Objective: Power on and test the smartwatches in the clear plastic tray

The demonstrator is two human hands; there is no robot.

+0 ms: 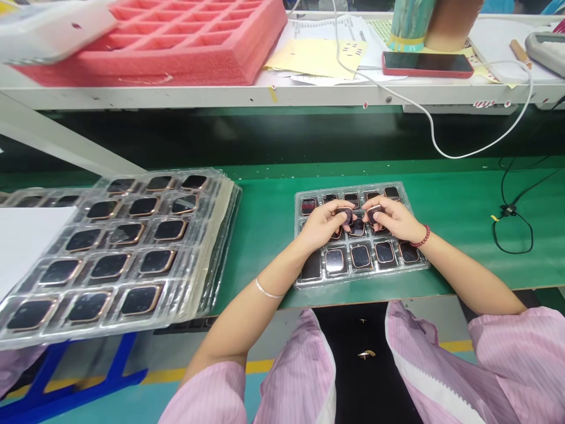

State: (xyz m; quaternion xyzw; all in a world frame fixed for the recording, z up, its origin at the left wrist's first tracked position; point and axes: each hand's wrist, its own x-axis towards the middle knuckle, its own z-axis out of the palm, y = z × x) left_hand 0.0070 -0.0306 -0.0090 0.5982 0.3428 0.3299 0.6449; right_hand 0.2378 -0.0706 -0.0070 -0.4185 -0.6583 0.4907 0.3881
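Note:
A clear plastic tray (pixel 362 271) lies on the green bench in front of me, its pockets filled with square, dark-faced watch cases (pixel 361 255) edged in rose gold. My left hand (pixel 324 222) is over the tray's middle, fingers closed round one watch case (pixel 345 215), thumb on its face. To the right, my right hand (pixel 392 219) grips another watch case (pixel 374 214) between thumb and fingers. Both hands cover part of the pockets beneath. At the tray's lower left corner, one pocket (pixel 311 266) shows dark with no rose-gold rim.
Stacked clear trays of watch cases (pixel 110 265) stand at the left, a white sheet (pixel 30 241) over their edge. Above, the shelf (pixel 212 97) carries red foam (pixel 265 41), papers and a phone (pixel 427 65). A white cable (pixel 435 138) hangs down; a black cable (pixel 509 210) lies right.

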